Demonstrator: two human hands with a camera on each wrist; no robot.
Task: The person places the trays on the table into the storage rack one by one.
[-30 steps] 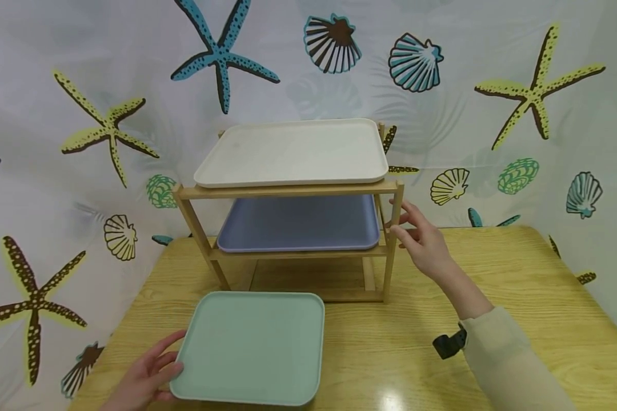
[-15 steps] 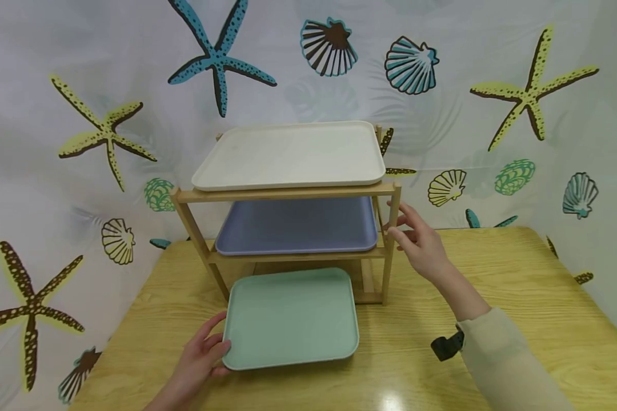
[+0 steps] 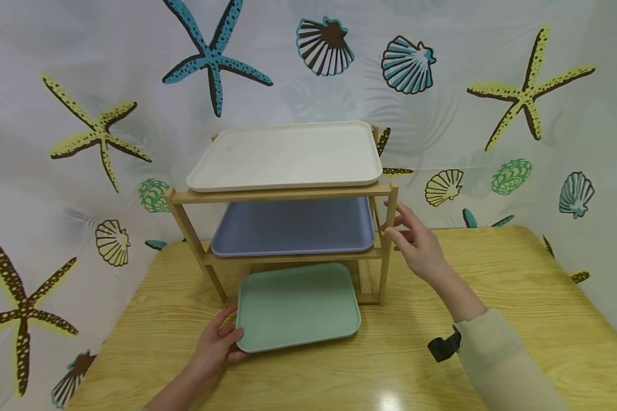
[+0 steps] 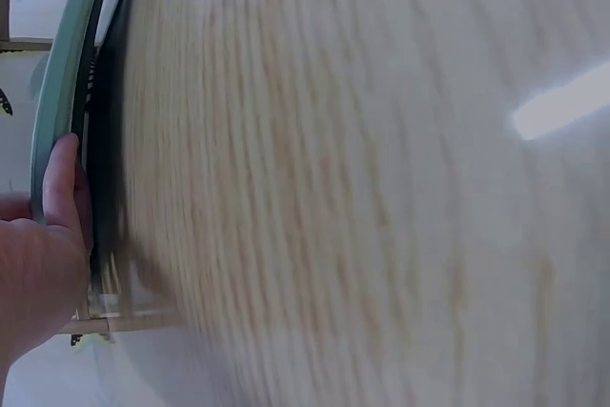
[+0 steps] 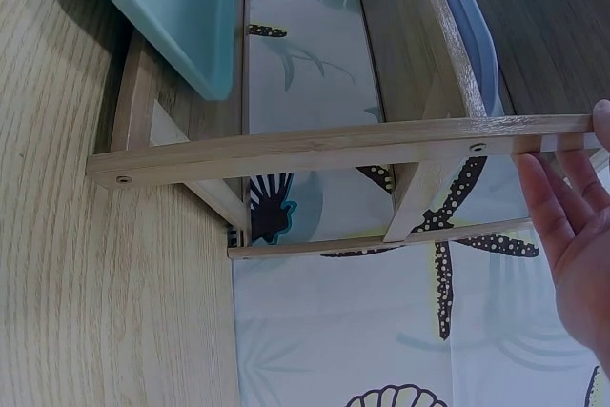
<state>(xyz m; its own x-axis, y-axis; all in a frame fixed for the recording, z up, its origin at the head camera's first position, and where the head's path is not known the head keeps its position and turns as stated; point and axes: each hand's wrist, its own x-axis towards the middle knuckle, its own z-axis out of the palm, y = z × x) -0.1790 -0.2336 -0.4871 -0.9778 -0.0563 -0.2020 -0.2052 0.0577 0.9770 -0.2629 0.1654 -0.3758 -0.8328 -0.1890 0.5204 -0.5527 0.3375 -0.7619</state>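
Note:
A pale green tray is in front of the wooden rack, its far edge reaching in at the lowest level. My left hand pinches its left side near the front corner, thumb on top and fingers below. In the left wrist view the tray's rim is seen edge-on above the tabletop. My right hand holds the rack's front right post, which the right wrist view shows between thumb and fingers. A white tray lies on the rack's top level, a blue-purple tray on the middle one.
The rack stands on a wood-grain table that extends to both sides and in front. Behind it hangs a pale cloth printed with starfish and shells. A dark device sits at my right wrist, by the sleeve.
My left hand has carried the green tray forward and to the right, from the table's front left to the rack's lowest level. The right hand has stayed on the post.

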